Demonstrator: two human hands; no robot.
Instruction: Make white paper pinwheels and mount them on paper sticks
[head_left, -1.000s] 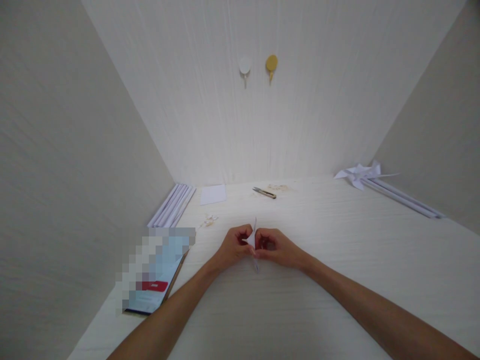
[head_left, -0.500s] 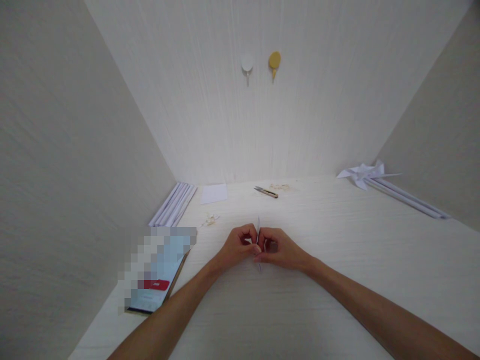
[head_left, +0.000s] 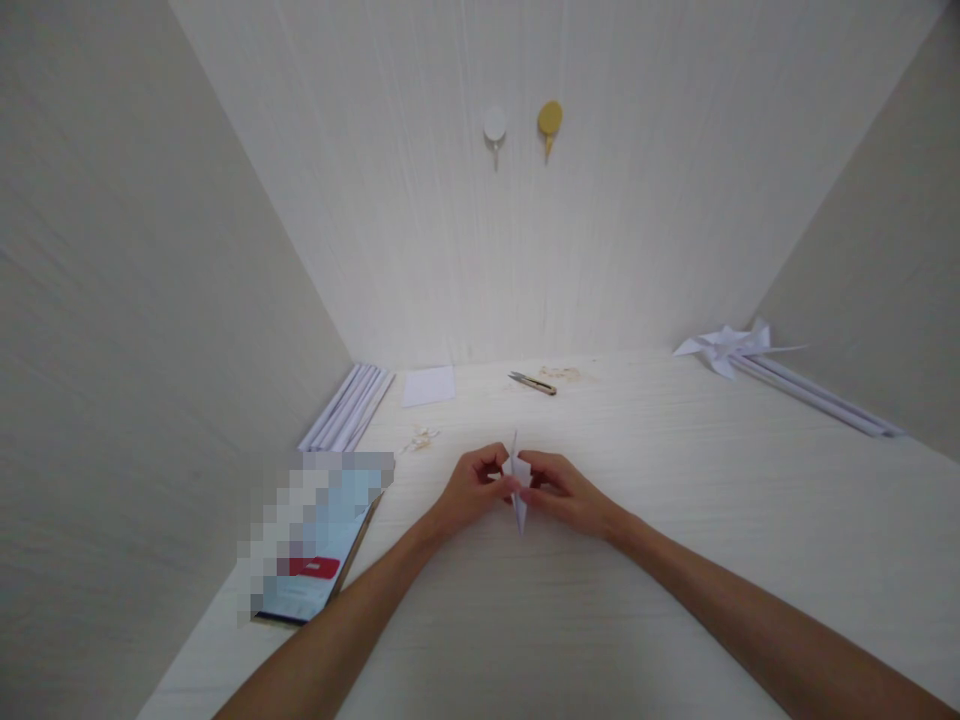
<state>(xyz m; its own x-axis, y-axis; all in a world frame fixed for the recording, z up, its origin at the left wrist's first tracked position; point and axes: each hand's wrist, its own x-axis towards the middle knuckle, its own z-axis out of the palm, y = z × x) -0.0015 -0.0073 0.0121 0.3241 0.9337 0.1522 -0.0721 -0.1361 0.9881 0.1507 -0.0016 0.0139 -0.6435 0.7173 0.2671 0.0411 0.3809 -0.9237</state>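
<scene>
Head view. Both hands meet over the middle of the tabletop (head_left: pixel 675 560), and all places below are given relative to them. The left hand (head_left: pixel 471 490) and right hand (head_left: pixel 568 492) each pinch a small folded white paper (head_left: pixel 519 492) between thumb and fingertips; both grips are clenched on it from opposite sides. The paper stands roughly upright between the hands, one point rising above the fingers and one narrow point hanging below them, close to the tabletop; whether it touches cannot be told.

Beyond the hands, near the back wall, lies a pair of snips (head_left: pixel 532 382) with pale scraps (head_left: pixel 559 374) just beside it. Left of that lies a white sheet (head_left: pixel 428 386), then a bundle of white rolled sticks (head_left: pixel 346 409) along the left wall. More scraps (head_left: pixel 420 438) lie between the sticks and the hands. Near left, a phone (head_left: pixel 315 545), its screen blurred. Far right, a paper pinwheel (head_left: pixel 724 346) on long white sticks (head_left: pixel 817 398). On the back wall, a white hook (head_left: pixel 494 126) and a yellow hook (head_left: pixel 549 118).
</scene>
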